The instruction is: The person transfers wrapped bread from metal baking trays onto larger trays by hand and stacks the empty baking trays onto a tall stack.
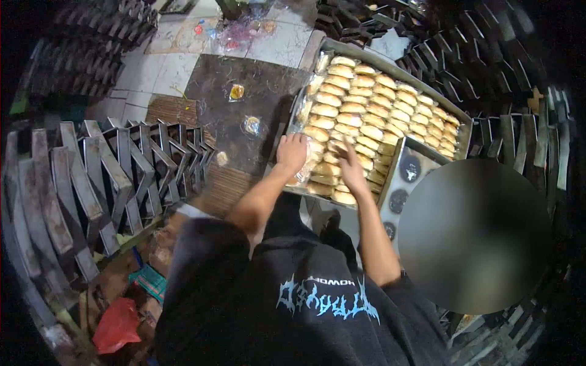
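A large metal tray (390,67) holds rows of golden-topped bread buns (350,119), packed close together. Clear plastic wrapping (303,113) shines along its left side. My left hand (293,154) lies over the wrapped buns at the near left side of the tray, palm down, its fingers slightly bent and nothing visibly gripped. To the right, my right hand (352,169) is just over the near rows of buns, with its fingers apart and a little blurred. I cannot tell whether it touches them.
Beside the tray on the right is another metal tray (400,177) with dark round marks. Stacked metal pans (91,177) crowd the left, and more pans (476,49) stand at the far right. Small wrapped packets (237,92) lie on the dark floor mat. A red plastic bag (117,325) is at lower left.
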A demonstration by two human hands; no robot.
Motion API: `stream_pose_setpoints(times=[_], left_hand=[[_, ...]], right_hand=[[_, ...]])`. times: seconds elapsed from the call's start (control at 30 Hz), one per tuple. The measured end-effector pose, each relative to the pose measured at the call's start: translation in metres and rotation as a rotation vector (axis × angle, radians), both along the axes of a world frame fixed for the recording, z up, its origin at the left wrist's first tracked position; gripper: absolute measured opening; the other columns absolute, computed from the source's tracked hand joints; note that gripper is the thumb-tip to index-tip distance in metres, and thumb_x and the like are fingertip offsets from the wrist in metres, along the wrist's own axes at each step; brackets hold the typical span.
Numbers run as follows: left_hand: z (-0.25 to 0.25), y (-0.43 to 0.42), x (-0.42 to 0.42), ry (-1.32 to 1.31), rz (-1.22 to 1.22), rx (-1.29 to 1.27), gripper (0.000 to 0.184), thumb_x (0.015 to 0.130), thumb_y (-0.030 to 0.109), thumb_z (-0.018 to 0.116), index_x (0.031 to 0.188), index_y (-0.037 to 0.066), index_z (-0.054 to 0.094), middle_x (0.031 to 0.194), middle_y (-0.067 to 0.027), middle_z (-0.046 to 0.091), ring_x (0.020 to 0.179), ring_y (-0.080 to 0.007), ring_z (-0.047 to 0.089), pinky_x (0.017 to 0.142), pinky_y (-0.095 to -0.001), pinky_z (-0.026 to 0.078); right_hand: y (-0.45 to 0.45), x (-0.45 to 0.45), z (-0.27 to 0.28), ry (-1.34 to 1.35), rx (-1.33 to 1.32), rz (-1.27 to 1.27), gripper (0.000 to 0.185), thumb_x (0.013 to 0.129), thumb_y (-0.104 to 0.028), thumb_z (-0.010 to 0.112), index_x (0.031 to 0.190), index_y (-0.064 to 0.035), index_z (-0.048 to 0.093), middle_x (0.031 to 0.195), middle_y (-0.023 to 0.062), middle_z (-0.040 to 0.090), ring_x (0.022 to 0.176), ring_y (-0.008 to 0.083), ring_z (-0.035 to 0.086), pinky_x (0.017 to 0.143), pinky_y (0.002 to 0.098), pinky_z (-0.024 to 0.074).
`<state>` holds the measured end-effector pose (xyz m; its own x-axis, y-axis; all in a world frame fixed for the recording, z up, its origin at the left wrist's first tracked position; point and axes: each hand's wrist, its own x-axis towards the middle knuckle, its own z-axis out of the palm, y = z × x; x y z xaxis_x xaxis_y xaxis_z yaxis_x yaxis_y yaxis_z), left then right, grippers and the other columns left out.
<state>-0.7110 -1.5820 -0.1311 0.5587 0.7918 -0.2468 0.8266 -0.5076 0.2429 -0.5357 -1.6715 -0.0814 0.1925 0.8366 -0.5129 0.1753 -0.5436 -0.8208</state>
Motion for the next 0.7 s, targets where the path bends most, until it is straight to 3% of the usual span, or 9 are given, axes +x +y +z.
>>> stream_pose_setpoints(times=[0.1,0.2,0.27,0.3,0.37,0.43,0.5,0.57,0.7], left_hand=[[0.036,-0.059,0.031,-0.04,0.142,0.628,0.027,0.082,0.013,0.055,0.104,-0.002,0.055,0.102,-0.0165,0.057,0.102,-0.0312,0.052,0.092,-0.0479,0.034],[0.055,-0.203,0.084,-0.36,0.362,-0.205,0.045,0.082,0.03,0.061,0.108,-0.006,0.053,0.108,-0.0274,0.052,0.105,-0.0401,0.047,0.085,-0.054,0.039],[0.057,-0.303,0.12,-0.228,0.268,-0.277,0.057,0.086,0.04,0.054,0.123,-0.003,0.048,0.117,-0.0267,0.05,0.108,-0.0387,0.046,0.094,-0.0507,0.037],[0.058,-0.329,0.137,-0.277,0.345,-0.349,0.056,0.086,0.036,0.055,0.127,-0.001,0.045,0.12,-0.0254,0.05,0.11,-0.0371,0.047,0.095,-0.0485,0.037],[0.051,-0.355,0.151,-0.341,0.429,-0.376,0.056,0.086,0.031,0.055,0.132,0.002,0.042,0.122,-0.024,0.05,0.113,-0.0356,0.047,0.096,-0.0463,0.038],[0.041,-0.347,0.135,-0.942,0.391,-0.583,0.058,0.083,0.016,0.054,0.138,0.006,0.037,0.129,-0.0215,0.048,0.116,-0.0299,0.048,0.097,-0.0406,0.04],[0.075,-0.349,0.125,-0.966,0.296,-0.589,0.066,0.079,0.001,0.046,0.142,0.012,0.032,0.135,-0.0176,0.045,0.113,-0.0256,0.051,0.095,-0.035,0.043],[0.196,-0.338,0.099,-0.857,0.368,-0.787,0.07,0.078,-0.001,0.045,0.143,0.021,0.031,0.136,-0.0165,0.044,0.112,-0.0271,0.052,0.095,-0.0427,0.044],[0.298,-0.278,0.035,-0.937,0.099,-0.035,0.074,0.069,-0.007,0.046,0.14,0.013,0.037,0.12,-0.0198,0.057,0.096,-0.0231,0.063,0.092,-0.0383,0.048]], right_hand=[[-0.133,0.09,0.098,-0.353,0.171,-0.293,0.045,0.087,-0.006,0.05,0.131,-0.0011,0.044,0.124,0.0153,0.056,0.108,0.0229,0.057,0.095,0.0317,0.0421],[-0.32,0.203,0.099,-0.922,0.219,-0.7,0.037,0.09,-0.017,0.052,0.121,0.0033,0.05,0.112,0.0185,0.061,0.098,0.0277,0.061,0.085,0.0365,0.0458],[-0.442,0.265,0.042,-1.071,-0.3,-0.697,0.043,0.093,-0.029,0.051,0.12,0.004,0.049,0.112,0.0247,0.058,0.102,0.0398,0.055,0.088,0.0413,0.0422],[-0.48,0.277,0.015,-1.105,-0.219,-0.576,0.047,0.092,-0.033,0.052,0.121,0.0041,0.048,0.113,0.0256,0.057,0.105,0.0407,0.053,0.09,0.0412,0.0404],[-0.522,0.283,-0.032,-0.832,-0.078,-0.672,0.056,0.092,-0.038,0.052,0.131,0.0005,0.041,0.127,0.0242,0.047,0.106,0.0407,0.053,0.092,0.0426,0.04],[-0.518,0.259,-0.026,-0.489,-0.066,-0.841,0.061,0.091,-0.038,0.052,0.137,-0.0013,0.034,0.137,0.0219,0.037,0.111,0.0388,0.05,0.094,0.0436,0.039],[-0.554,0.261,-0.048,-0.078,-0.018,-0.939,0.067,0.09,-0.039,0.053,0.14,-0.003,0.028,0.142,0.0211,0.032,0.126,0.0359,0.037,0.1,0.046,0.0345],[-0.555,0.246,-0.073,-0.244,0.064,-0.776,0.074,0.085,-0.034,0.061,0.143,-0.007,0.023,0.142,0.0206,0.031,0.128,0.0369,0.033,0.102,0.0494,0.0324],[-0.439,0.116,0.053,-0.368,0.405,-0.701,0.077,0.084,-0.038,0.062,0.143,-0.0059,0.023,0.142,0.0206,0.031,0.127,0.0371,0.035,0.103,0.0488,0.0319]])
